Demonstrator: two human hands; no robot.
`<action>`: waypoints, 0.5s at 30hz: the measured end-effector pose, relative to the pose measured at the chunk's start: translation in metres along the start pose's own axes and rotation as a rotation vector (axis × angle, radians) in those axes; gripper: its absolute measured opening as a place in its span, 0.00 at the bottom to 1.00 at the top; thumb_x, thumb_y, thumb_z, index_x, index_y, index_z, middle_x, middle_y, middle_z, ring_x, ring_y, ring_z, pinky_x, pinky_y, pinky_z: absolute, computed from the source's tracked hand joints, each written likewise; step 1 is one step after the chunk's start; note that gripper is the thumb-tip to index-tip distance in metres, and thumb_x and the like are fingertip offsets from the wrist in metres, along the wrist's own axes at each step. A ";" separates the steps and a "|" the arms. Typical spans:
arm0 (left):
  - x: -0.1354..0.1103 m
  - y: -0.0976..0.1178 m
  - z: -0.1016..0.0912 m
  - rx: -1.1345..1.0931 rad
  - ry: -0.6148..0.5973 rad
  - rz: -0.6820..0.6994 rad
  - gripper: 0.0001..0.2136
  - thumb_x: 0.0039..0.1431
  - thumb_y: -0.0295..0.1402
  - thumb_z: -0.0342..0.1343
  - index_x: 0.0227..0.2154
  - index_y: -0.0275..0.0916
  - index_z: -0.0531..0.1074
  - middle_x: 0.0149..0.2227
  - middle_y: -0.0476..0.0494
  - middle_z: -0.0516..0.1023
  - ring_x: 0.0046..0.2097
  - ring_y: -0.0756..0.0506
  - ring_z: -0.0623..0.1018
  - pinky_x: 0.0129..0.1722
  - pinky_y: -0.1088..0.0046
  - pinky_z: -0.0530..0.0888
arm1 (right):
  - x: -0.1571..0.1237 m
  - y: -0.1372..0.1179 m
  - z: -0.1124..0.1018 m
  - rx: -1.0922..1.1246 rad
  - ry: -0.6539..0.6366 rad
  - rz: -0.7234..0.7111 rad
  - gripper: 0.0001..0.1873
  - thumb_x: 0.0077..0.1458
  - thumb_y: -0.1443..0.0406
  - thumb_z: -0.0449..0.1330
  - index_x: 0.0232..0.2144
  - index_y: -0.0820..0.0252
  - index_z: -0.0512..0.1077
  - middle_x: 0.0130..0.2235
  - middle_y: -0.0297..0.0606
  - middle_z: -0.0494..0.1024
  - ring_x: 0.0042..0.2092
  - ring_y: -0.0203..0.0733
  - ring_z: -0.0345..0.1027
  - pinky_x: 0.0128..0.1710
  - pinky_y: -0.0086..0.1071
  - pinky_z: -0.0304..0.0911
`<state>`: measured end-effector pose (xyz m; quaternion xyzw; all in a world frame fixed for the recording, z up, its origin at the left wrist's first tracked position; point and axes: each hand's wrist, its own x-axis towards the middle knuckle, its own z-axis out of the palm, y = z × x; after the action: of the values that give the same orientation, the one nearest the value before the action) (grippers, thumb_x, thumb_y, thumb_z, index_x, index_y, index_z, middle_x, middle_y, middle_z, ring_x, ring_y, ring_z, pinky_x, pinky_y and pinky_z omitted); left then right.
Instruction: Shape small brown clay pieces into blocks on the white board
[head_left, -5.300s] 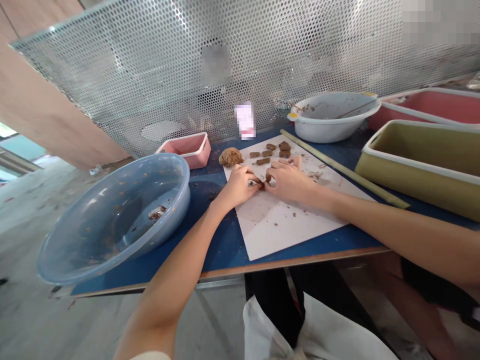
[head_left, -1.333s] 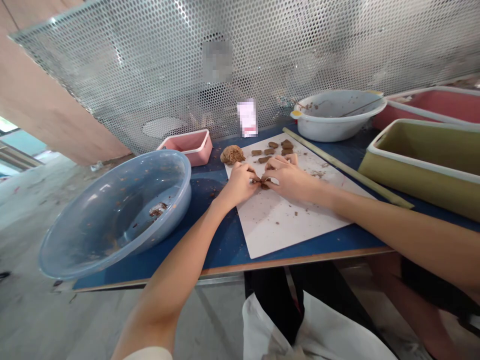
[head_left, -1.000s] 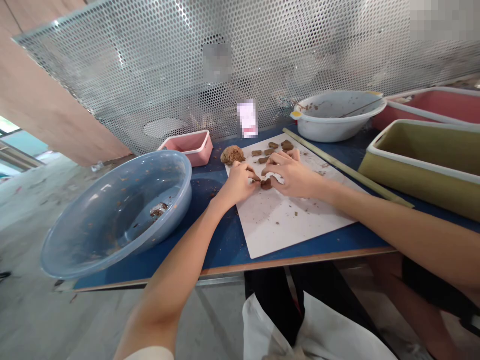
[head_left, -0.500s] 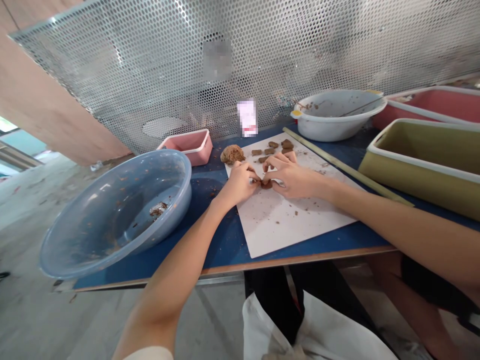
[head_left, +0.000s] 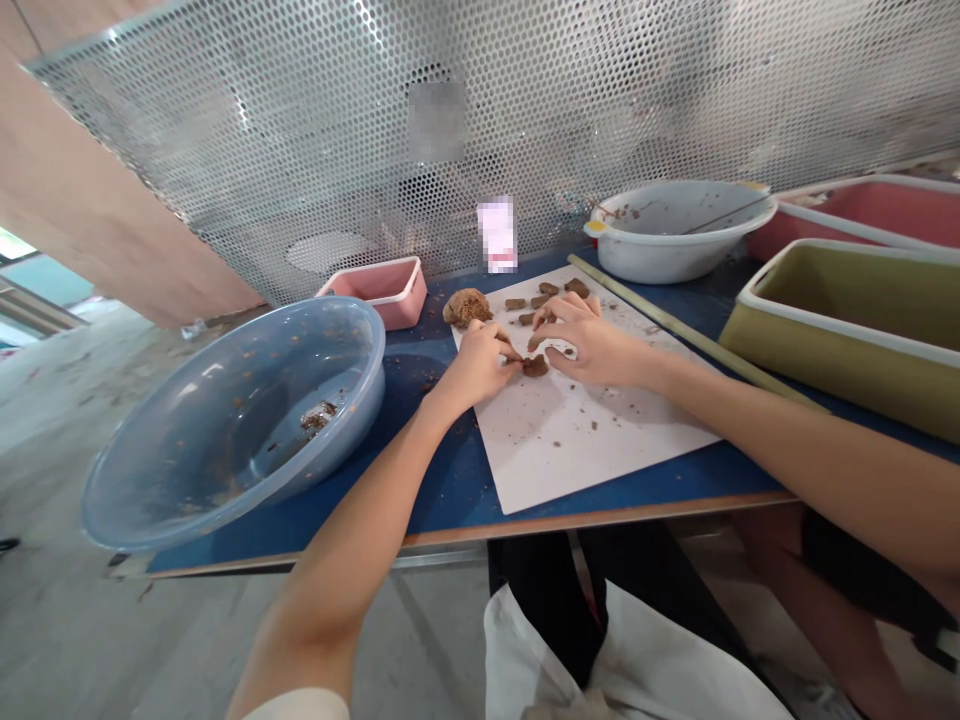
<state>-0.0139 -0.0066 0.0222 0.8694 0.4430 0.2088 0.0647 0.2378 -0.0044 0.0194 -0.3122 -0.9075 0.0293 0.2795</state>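
Observation:
On the white board point(head_left: 592, 450) lies a small brown lump of clay-like dough point(head_left: 535, 366). My left hand point(head_left: 484, 362) pinches the lump's left end between thumb and fingers. Just right of it my right hand point(head_left: 585, 340) is curved with its fingers apart, holding nothing. Beyond the fingers several short brown rolled pieces point(head_left: 515, 303) lie near the board's far edge. A bigger rough brown ball point(head_left: 466, 307) sits at the board's far left corner. Brown crumbs are scattered over the board.
A big blue basin point(head_left: 247, 420) with brown residue stands on the left, a small pink tub point(head_left: 390, 292) behind it. A pale stick point(head_left: 697, 340) lies along the board's right side. A white basin point(head_left: 667, 255), an olive tub point(head_left: 847, 345) and a pink tub point(head_left: 885, 210) stand right. Perforated metal mesh point(head_left: 300, 130) rises behind.
My right hand has lifted off the brown lump and its fingers have spread, leaving more of the lump in sight. My left hand stays at its left end.

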 end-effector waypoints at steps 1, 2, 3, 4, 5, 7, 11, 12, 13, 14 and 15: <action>0.000 0.000 -0.001 0.001 0.000 0.000 0.04 0.66 0.31 0.70 0.39 0.43 0.90 0.48 0.37 0.83 0.54 0.34 0.74 0.64 0.47 0.74 | 0.000 0.001 0.000 0.003 0.011 0.009 0.14 0.68 0.67 0.56 0.45 0.53 0.83 0.56 0.47 0.76 0.57 0.58 0.66 0.56 0.53 0.55; 0.000 0.000 -0.001 0.003 0.002 0.001 0.04 0.66 0.31 0.70 0.39 0.43 0.90 0.48 0.37 0.83 0.54 0.34 0.74 0.64 0.47 0.74 | 0.000 0.002 0.000 0.000 0.015 0.009 0.15 0.68 0.67 0.56 0.45 0.52 0.83 0.55 0.47 0.76 0.57 0.58 0.66 0.56 0.53 0.55; 0.000 0.000 -0.002 0.006 0.004 0.001 0.04 0.66 0.31 0.70 0.38 0.43 0.90 0.48 0.37 0.83 0.54 0.34 0.74 0.64 0.47 0.74 | 0.000 0.003 0.000 -0.010 0.015 0.004 0.16 0.69 0.67 0.56 0.45 0.52 0.84 0.55 0.47 0.76 0.57 0.58 0.66 0.56 0.53 0.55; 0.000 0.000 -0.002 0.008 0.008 0.000 0.04 0.66 0.31 0.69 0.38 0.43 0.90 0.48 0.37 0.83 0.54 0.34 0.75 0.64 0.47 0.74 | 0.000 0.003 0.001 -0.024 0.010 -0.002 0.16 0.69 0.67 0.55 0.45 0.52 0.84 0.55 0.48 0.76 0.57 0.58 0.67 0.55 0.53 0.55; -0.001 0.000 -0.003 0.009 0.012 -0.002 0.04 0.67 0.31 0.69 0.38 0.43 0.90 0.48 0.37 0.83 0.54 0.35 0.75 0.64 0.48 0.74 | -0.001 0.003 0.001 -0.040 0.004 -0.010 0.16 0.70 0.67 0.55 0.45 0.52 0.84 0.55 0.48 0.77 0.56 0.58 0.67 0.54 0.53 0.55; 0.000 -0.001 -0.003 0.010 0.020 -0.008 0.05 0.67 0.31 0.69 0.38 0.44 0.90 0.47 0.38 0.83 0.53 0.35 0.75 0.64 0.48 0.74 | -0.001 0.003 0.002 -0.069 -0.011 -0.028 0.16 0.70 0.67 0.56 0.44 0.51 0.85 0.55 0.48 0.77 0.56 0.59 0.66 0.52 0.52 0.55; 0.000 -0.002 -0.002 0.012 0.033 -0.016 0.05 0.67 0.30 0.68 0.37 0.44 0.90 0.46 0.39 0.83 0.52 0.35 0.74 0.63 0.49 0.74 | -0.001 0.001 0.004 -0.105 -0.033 -0.044 0.14 0.70 0.67 0.58 0.43 0.51 0.85 0.55 0.47 0.78 0.55 0.58 0.65 0.51 0.50 0.53; 0.000 -0.002 -0.001 0.014 0.036 -0.018 0.06 0.67 0.29 0.68 0.37 0.44 0.90 0.46 0.39 0.83 0.52 0.35 0.74 0.63 0.50 0.74 | -0.001 0.000 0.004 -0.107 -0.038 -0.047 0.14 0.70 0.67 0.58 0.43 0.51 0.85 0.54 0.47 0.78 0.55 0.57 0.65 0.51 0.49 0.52; 0.000 -0.002 -0.001 0.015 0.038 -0.020 0.06 0.67 0.29 0.68 0.37 0.44 0.90 0.46 0.39 0.83 0.52 0.35 0.74 0.63 0.50 0.74 | -0.001 0.000 0.004 -0.106 -0.043 -0.052 0.15 0.71 0.66 0.57 0.43 0.51 0.85 0.54 0.46 0.78 0.55 0.57 0.65 0.51 0.49 0.52; 0.000 -0.002 -0.001 0.016 0.039 -0.022 0.06 0.67 0.29 0.68 0.37 0.44 0.90 0.46 0.39 0.83 0.52 0.36 0.74 0.63 0.50 0.74 | -0.001 -0.001 0.004 -0.102 -0.044 -0.059 0.15 0.72 0.66 0.57 0.43 0.51 0.85 0.54 0.46 0.78 0.55 0.56 0.64 0.51 0.49 0.51; 0.000 -0.001 -0.001 0.014 0.040 -0.022 0.06 0.66 0.29 0.68 0.37 0.45 0.90 0.46 0.39 0.83 0.52 0.36 0.74 0.63 0.50 0.74 | -0.001 -0.001 0.004 -0.098 -0.044 -0.064 0.15 0.72 0.66 0.57 0.43 0.51 0.85 0.54 0.46 0.78 0.55 0.56 0.64 0.50 0.48 0.51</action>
<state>-0.0152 -0.0059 0.0226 0.8606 0.4553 0.2222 0.0523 0.2357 -0.0054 0.0155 -0.2956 -0.9233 -0.0173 0.2445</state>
